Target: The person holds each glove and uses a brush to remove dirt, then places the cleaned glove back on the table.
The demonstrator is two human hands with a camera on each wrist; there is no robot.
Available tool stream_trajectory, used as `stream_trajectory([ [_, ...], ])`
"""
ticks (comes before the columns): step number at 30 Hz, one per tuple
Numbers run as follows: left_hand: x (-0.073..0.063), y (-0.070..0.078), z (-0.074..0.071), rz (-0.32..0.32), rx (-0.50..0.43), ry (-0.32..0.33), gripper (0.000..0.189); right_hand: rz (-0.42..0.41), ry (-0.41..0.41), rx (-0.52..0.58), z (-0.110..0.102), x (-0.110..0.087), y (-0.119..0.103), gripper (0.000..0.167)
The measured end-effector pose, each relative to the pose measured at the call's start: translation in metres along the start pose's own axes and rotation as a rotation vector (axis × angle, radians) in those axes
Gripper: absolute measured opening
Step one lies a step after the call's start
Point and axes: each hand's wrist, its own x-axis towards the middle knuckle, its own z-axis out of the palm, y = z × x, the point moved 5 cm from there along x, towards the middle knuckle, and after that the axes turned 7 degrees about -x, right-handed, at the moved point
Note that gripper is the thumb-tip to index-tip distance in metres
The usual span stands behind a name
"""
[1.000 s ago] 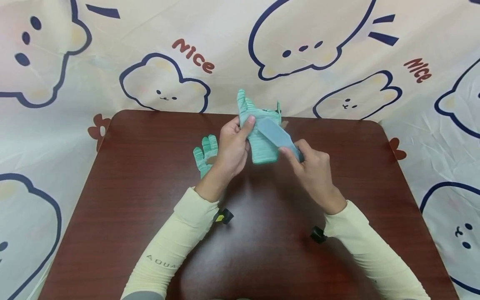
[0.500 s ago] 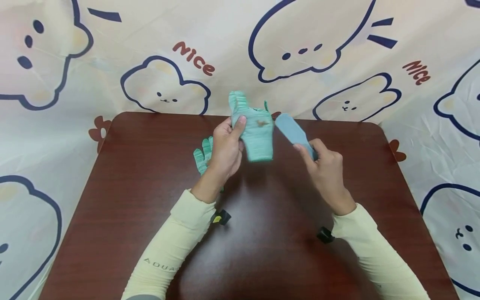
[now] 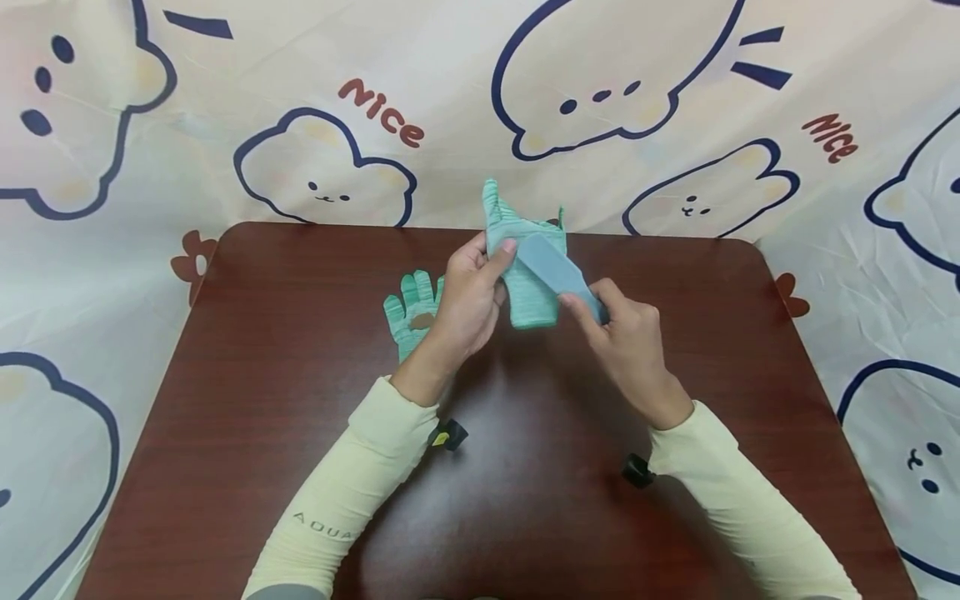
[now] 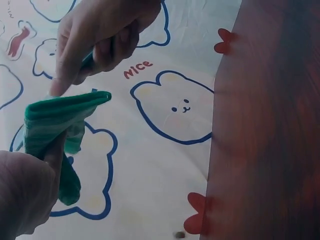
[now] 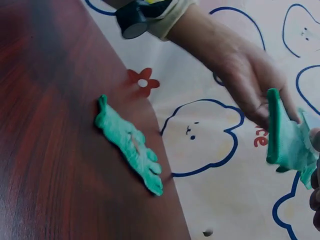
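Note:
My left hand (image 3: 467,300) pinches a mint-green knit glove (image 3: 534,307) by its left side, thumb on the face towards me, and holds it up over the table's far edge. My right hand (image 3: 628,343) grips the handle of a pale blue, flat paddle-shaped tool (image 3: 553,267). Its blade lies across the glove's front, hiding the middle of it. In the left wrist view the glove's folded cuff (image 4: 65,105) faces the camera, with the right hand's fingers (image 4: 67,72) just above. A second green glove (image 5: 125,135) lies flat on the table, with a brown patch (image 3: 422,321) on it.
The dark brown wooden table (image 3: 285,417) ends just beyond the hands. Behind it hangs a pale cloth (image 3: 457,167) printed with blue-outlined cartoon shapes. Small black cameras (image 3: 637,471) sit at both wrists, over cream sleeves (image 3: 738,500).
Half a second ago the paddle was off to the right, showing a brown mark on the held glove. Now the paddle is back over the glove, which has shifted slightly right.

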Motion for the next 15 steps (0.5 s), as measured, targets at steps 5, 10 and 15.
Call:
stream_trajectory([
  [5, 0.000, 0.002, -0.004, 0.009, 0.061, 0.035, 0.032, 0.013, 0.017, -0.055, -0.001, 0.000, 0.005, 0.058],
  [10, -0.001, 0.002, -0.007, -0.002, 0.069, 0.043, 0.035, 0.041, 0.015, -0.056, -0.004, 0.000, 0.011, 0.050],
  [15, -0.001, 0.002, -0.009, 0.016, 0.053, 0.028, 0.036, 0.088, 0.062, -0.065, -0.009, 0.000, 0.019, 0.029],
])
